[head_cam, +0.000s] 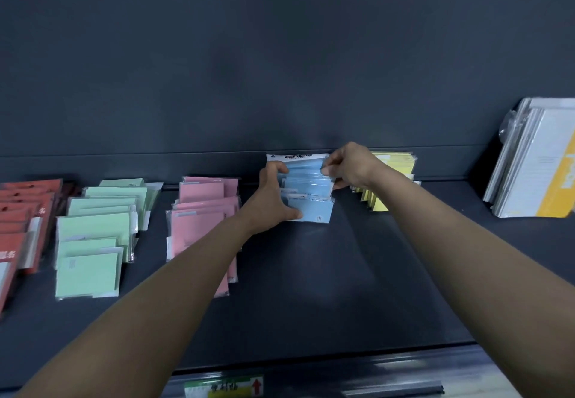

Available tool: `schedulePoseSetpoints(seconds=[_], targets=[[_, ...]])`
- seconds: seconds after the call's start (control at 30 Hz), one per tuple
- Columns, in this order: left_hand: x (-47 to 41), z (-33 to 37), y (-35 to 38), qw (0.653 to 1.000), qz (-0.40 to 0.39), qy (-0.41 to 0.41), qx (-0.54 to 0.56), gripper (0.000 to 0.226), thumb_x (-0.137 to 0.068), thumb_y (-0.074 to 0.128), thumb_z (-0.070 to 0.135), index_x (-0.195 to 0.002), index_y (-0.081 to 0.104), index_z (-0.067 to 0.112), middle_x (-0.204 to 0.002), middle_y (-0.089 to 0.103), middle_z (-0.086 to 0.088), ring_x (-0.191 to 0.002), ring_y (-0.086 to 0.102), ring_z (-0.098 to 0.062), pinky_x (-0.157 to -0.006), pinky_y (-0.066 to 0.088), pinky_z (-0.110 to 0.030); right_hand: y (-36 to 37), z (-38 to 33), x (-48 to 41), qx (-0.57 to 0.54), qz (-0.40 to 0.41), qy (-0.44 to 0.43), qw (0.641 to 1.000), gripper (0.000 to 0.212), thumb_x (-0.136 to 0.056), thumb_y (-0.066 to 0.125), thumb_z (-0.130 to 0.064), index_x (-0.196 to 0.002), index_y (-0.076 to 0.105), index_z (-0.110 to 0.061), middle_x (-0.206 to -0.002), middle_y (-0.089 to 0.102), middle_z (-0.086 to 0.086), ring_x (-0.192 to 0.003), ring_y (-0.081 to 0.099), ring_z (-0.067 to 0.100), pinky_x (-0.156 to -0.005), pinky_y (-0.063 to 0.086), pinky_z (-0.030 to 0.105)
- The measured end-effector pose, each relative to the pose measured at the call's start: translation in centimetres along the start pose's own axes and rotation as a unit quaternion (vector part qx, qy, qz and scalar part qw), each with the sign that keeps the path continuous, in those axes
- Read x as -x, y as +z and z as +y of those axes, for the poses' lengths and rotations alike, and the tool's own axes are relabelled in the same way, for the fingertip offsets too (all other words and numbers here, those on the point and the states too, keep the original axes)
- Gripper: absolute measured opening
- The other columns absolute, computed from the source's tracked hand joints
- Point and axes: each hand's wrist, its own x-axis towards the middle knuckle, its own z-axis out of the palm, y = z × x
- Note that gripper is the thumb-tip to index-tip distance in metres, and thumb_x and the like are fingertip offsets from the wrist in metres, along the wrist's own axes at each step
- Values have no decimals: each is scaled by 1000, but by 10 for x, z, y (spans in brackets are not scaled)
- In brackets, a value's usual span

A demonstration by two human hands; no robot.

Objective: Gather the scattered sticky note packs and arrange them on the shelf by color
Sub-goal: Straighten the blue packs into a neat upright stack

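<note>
Several blue sticky note packs [311,191] stand in a row near the back of the dark shelf [326,273]. My left hand [273,198] grips the left side of the row, thumb on the front pack. My right hand [348,164] pinches the right edge of the rear blue packs. Green packs [93,236] lie in an overlapping row at the left, pink packs [202,211] sit just left of my left forearm, and yellow packs [392,177] stand behind my right wrist, partly hidden.
Red packs [21,211] with white lettering fill the far left edge. A stack of white and yellow wrapped pads [535,161] leans at the far right. A price label [224,386] sits on the shelf's front rail. The dark back wall rises right behind the packs.
</note>
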Motion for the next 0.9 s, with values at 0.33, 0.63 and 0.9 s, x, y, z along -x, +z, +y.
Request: schedulePoseSetpoints(seconds=[0.33, 0.63, 0.9], targets=[[0, -2, 2, 1000, 3, 3, 4, 77, -67, 78, 7, -110, 18, 31, -124, 25, -1, -106, 45, -18, -83, 48, -22, 4, 1, 2, 4, 22, -12, 1000, 10, -94, 56, -6, -87, 61, -4, -70, 53, 5, -57, 56, 16, -57, 57, 23], [0, -5, 4, 999, 17, -11, 33, 74, -65, 80, 9, -107, 22, 26, -122, 36, -8, -96, 54, -16, -85, 55, -36, 3, 4, 2, 9, -20, -34, 999, 18, -94, 54, -3, -109, 63, 2, -73, 53, 2, -59, 54, 11, -54, 54, 16], [1, -5, 8, 999, 40, 5, 27, 78, -71, 74, 5, -112, 15, 36, -131, 23, -3, -111, 44, -16, -86, 42, -19, -16, -18, 12, 16, 231, -134, 964, 16, -95, 35, -8, -92, 49, -16, -89, 59, 10, -84, 62, 36, -74, 53, 43]])
